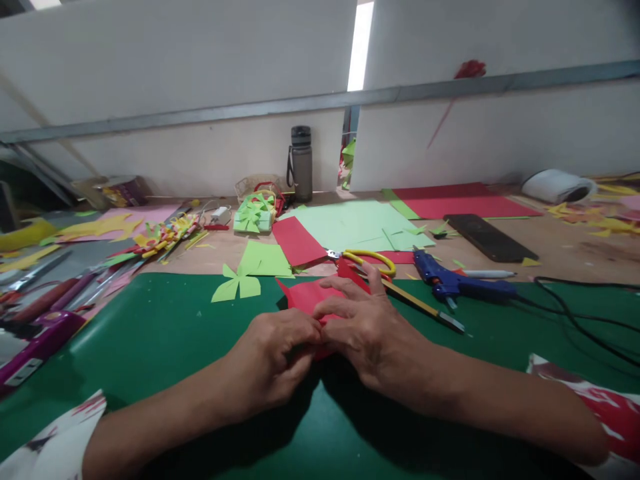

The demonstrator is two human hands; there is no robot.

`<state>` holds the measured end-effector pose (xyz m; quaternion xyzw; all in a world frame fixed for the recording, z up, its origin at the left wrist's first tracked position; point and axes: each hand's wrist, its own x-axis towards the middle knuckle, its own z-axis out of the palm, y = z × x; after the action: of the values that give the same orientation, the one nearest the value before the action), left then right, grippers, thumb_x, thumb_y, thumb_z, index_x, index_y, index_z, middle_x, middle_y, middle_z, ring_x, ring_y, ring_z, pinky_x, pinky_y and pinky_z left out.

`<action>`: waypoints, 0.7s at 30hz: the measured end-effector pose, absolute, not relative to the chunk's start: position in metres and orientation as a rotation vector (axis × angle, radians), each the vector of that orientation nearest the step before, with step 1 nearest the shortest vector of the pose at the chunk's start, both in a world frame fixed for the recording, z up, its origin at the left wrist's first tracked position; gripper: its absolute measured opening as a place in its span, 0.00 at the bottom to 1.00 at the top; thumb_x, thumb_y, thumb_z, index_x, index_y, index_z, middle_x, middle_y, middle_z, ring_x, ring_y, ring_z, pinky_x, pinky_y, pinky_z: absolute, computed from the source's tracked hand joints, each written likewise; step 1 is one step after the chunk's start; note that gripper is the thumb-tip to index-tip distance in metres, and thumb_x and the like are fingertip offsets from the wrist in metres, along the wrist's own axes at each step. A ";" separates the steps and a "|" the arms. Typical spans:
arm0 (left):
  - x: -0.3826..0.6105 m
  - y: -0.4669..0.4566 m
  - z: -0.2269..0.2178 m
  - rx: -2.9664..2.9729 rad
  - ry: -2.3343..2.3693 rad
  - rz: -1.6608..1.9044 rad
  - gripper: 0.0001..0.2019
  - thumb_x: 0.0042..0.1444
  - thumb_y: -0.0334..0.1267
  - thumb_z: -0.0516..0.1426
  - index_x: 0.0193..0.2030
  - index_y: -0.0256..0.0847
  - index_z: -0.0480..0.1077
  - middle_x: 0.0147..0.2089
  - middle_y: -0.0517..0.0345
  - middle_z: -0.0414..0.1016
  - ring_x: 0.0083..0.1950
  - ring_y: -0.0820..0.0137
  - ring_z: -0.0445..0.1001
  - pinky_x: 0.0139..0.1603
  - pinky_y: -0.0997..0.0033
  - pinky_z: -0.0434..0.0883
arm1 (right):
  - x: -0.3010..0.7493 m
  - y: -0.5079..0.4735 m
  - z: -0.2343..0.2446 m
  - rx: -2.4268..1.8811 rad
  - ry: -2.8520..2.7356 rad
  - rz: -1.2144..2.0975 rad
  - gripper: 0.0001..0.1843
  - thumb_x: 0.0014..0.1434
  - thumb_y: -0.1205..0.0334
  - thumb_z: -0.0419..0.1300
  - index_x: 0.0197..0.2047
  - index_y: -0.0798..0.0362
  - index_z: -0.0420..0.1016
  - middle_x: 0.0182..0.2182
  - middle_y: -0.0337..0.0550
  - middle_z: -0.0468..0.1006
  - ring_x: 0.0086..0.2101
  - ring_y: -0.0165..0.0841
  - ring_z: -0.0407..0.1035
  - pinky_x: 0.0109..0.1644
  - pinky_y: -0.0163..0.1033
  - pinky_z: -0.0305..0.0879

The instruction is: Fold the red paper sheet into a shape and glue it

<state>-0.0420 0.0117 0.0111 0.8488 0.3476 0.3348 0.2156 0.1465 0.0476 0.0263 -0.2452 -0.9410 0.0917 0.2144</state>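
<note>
Both hands hold a piece of red paper (303,297) above the green mat (165,333). My left hand (280,357) is closed, its thumb and fingers pinching the paper's near edge. My right hand (373,333) meets it there, thumb and forefinger closed on the same edge while other fingers spread over the sheet. The fingers hide much of the paper, so I cannot tell how it is folded. Just beyond lie yellow-handled scissors (373,259) and a yellow cutter knife (425,307). A light green paper cut-out with petal shapes (236,283) lies to the left.
A blue glue gun (460,283) with a black cord (565,307) lies at right, near a phone (477,235). Behind are pale green sheets (345,223), red sheets (450,200) and a grey bottle (302,167). Paper scraps and a purple tool (45,343) crowd the left.
</note>
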 end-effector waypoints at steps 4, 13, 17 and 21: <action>-0.044 0.010 0.017 2.328 0.965 0.823 0.10 0.53 0.22 0.50 0.37 0.36 0.69 0.35 0.54 0.74 0.37 0.70 0.72 0.40 0.73 0.67 | 0.149 0.046 0.030 -0.696 -2.635 0.262 0.12 0.49 0.77 0.55 0.30 0.51 0.74 0.38 0.38 0.77 0.51 0.44 0.62 0.58 0.65 0.31; -0.049 0.011 0.016 2.316 1.016 0.734 0.11 0.57 0.24 0.47 0.39 0.37 0.69 0.39 0.53 0.75 0.40 0.69 0.72 0.41 0.72 0.67 | 0.148 0.046 0.025 -0.704 -2.594 0.312 0.11 0.52 0.75 0.54 0.30 0.51 0.75 0.38 0.39 0.77 0.51 0.44 0.62 0.58 0.63 0.30; -0.046 0.010 0.018 2.299 1.072 0.743 0.08 0.56 0.26 0.51 0.37 0.37 0.69 0.38 0.54 0.75 0.39 0.70 0.72 0.41 0.72 0.67 | 0.147 0.047 0.022 -0.699 -2.560 0.317 0.11 0.53 0.74 0.54 0.29 0.52 0.75 0.36 0.39 0.78 0.50 0.44 0.63 0.58 0.64 0.30; -0.042 0.009 0.019 2.266 1.149 0.769 0.04 0.55 0.28 0.54 0.33 0.38 0.68 0.34 0.56 0.74 0.36 0.71 0.71 0.38 0.72 0.66 | 0.146 0.046 0.024 -0.710 -2.546 0.340 0.10 0.53 0.74 0.55 0.29 0.51 0.75 0.35 0.39 0.78 0.50 0.44 0.63 0.58 0.63 0.32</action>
<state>-0.0421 0.0094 0.0186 0.8284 0.4201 0.2811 0.2412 0.1456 0.0460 0.0237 -0.2590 -0.9284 0.1238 0.2359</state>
